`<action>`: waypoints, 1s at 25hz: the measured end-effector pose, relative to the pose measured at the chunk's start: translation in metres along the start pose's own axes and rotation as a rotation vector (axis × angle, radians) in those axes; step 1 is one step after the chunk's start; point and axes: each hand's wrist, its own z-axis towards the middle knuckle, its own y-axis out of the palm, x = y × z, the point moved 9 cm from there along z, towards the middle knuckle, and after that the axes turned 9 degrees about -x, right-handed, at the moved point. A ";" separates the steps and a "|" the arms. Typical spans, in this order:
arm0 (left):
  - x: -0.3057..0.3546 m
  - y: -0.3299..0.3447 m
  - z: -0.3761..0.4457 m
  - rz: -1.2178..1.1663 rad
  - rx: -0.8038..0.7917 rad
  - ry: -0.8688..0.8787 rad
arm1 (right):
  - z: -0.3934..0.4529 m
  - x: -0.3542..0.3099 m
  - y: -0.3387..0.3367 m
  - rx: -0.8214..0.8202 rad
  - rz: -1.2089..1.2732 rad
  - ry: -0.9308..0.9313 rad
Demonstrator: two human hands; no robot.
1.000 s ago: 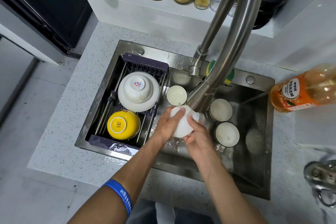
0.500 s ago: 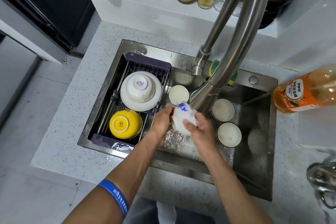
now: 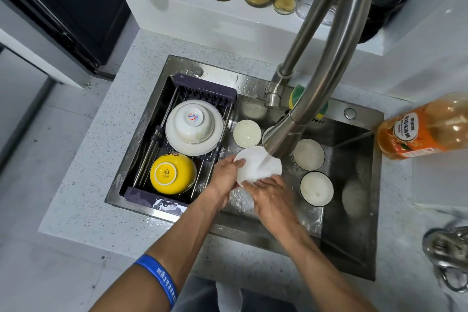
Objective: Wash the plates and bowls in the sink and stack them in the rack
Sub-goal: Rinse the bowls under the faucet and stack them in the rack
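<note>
Now the bowl (image 3: 257, 163) faces up under the tap (image 3: 326, 58), turned since before; left hand (image 3: 225, 177) and right hand (image 3: 271, 197) fingers grip its rim. Steel sink (image 3: 354, 235), speckled counter (image 3: 96, 185).

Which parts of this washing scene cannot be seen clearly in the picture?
Head view only:
- Small white bowl: its lower edge is hidden by the right hand.
- Left hand: fingertips behind the bowl.
- Green-yellow sponge: mostly behind the curved steel faucet.
- Orange bottle: cut by the right edge.
</note>
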 end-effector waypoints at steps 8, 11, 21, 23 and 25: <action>0.008 -0.001 -0.004 -0.091 -0.034 0.067 | 0.001 -0.009 -0.002 0.069 0.014 0.003; 0.010 0.004 -0.006 -0.128 -0.097 0.079 | 0.000 0.003 -0.002 0.039 0.018 0.053; 0.008 -0.002 -0.006 -0.216 -0.055 0.101 | 0.000 0.004 -0.008 0.070 -0.044 0.061; 0.006 0.000 -0.006 -0.203 -0.055 0.102 | 0.004 -0.004 -0.004 0.079 -0.035 0.035; 0.005 -0.003 -0.007 -0.197 -0.052 0.098 | 0.009 -0.001 -0.003 0.096 -0.007 0.040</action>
